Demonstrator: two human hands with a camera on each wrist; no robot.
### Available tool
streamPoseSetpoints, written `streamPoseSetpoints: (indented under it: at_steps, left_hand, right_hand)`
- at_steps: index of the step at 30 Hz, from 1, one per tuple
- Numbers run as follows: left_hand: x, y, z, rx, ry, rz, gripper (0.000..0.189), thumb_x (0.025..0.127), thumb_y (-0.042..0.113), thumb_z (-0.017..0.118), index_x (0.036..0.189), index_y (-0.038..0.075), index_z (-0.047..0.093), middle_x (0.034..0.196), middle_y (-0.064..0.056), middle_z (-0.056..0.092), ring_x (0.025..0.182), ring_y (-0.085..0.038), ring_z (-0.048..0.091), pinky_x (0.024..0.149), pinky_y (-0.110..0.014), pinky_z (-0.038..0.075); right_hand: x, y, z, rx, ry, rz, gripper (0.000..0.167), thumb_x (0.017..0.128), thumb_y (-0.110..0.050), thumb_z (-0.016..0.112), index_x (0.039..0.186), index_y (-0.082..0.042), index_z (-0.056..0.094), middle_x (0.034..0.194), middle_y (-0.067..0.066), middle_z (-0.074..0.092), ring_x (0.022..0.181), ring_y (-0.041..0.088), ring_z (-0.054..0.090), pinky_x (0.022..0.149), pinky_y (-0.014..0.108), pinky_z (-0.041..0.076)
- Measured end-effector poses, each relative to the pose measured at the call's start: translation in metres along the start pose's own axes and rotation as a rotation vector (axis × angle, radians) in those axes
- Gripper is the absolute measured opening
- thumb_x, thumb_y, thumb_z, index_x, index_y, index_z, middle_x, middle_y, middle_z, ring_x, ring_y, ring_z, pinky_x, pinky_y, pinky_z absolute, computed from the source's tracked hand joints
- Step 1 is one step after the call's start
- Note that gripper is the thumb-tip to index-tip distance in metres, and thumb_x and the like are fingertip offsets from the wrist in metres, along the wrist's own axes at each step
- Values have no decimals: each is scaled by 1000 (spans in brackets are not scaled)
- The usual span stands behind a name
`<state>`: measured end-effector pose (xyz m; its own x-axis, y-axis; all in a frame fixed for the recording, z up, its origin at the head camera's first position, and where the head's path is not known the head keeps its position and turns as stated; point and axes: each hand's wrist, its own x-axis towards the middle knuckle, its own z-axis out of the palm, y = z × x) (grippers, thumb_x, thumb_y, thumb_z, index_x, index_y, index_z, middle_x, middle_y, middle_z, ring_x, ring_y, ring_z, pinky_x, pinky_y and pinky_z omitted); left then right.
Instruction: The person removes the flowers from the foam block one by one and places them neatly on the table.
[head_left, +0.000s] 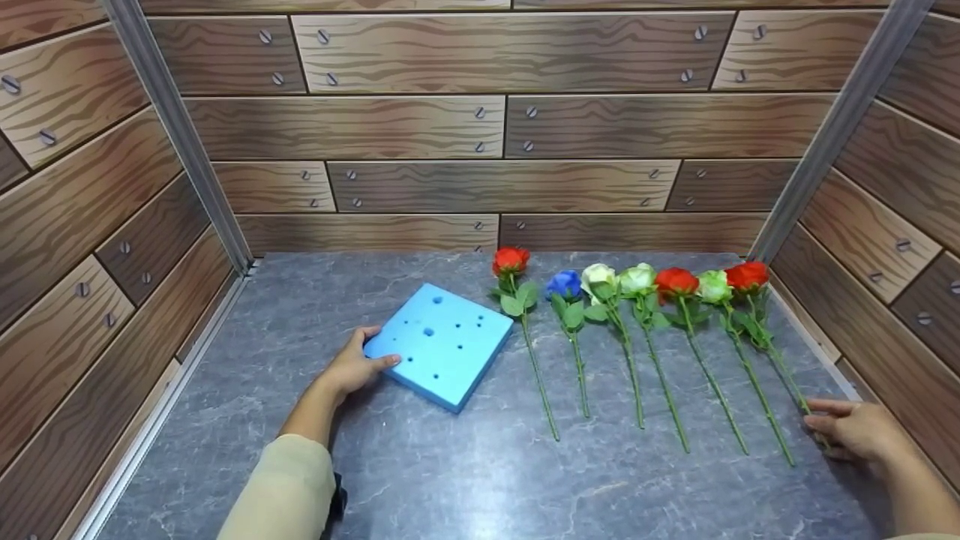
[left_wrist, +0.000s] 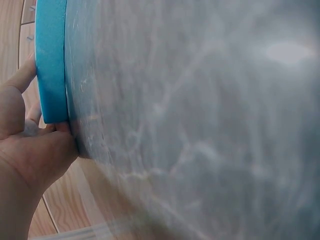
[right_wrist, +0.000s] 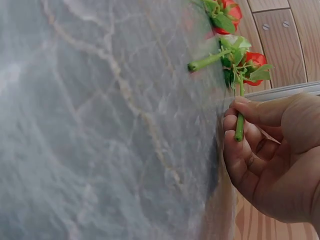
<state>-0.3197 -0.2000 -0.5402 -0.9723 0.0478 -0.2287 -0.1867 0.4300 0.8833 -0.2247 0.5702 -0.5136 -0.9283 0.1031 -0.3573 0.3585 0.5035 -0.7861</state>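
A square blue foam block (head_left: 442,352) with small holes in its top lies on the table, turned cornerwise. My left hand (head_left: 358,365) grips its left corner, thumb over the top; in the left wrist view the block's side (left_wrist: 51,65) rests against the fingers. At far right my right hand (head_left: 859,429) pinches the lower stem of a red artificial rose (head_left: 748,277). The right wrist view shows that stem's cut end (right_wrist: 239,131) sticking out between thumb and fingers. Beside it lies a greenish-white rose (head_left: 715,287), its stem near my fingers.
Several more artificial roses lie in a row: a red one (head_left: 677,283), two whitish ones including one (head_left: 637,278), a blue one (head_left: 564,284), and a red one (head_left: 511,262) close to the block. Wood-patterned walls (head_left: 510,52) enclose the grey marbled table (head_left: 570,495).
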Motion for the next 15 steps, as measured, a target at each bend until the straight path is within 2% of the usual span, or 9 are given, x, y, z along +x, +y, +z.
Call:
streamPoseSetpoints:
  at_steps: [9, 15]
  left_hand:
    - [-1, 0, -2, 0, 0, -4, 86, 102, 36, 78, 169, 15, 30, 181, -22, 19, 169, -45, 15, 137, -62, 17]
    - [0, 2, 0, 1, 2, 2, 86, 101, 36, 79, 168, 14, 31, 179, -24, 22, 168, -46, 17, 137, -61, 17]
  right_hand:
    - [4, -2, 5, -12, -8, 4, 55, 107, -15, 68, 151, 12, 49, 85, -15, 76, 77, 2, 69, 70, 26, 63]
    - [3, -4, 8, -100, 17, -20, 59, 106, -16, 69, 152, 13, 44, 88, -12, 77, 76, 4, 66, 69, 27, 62]
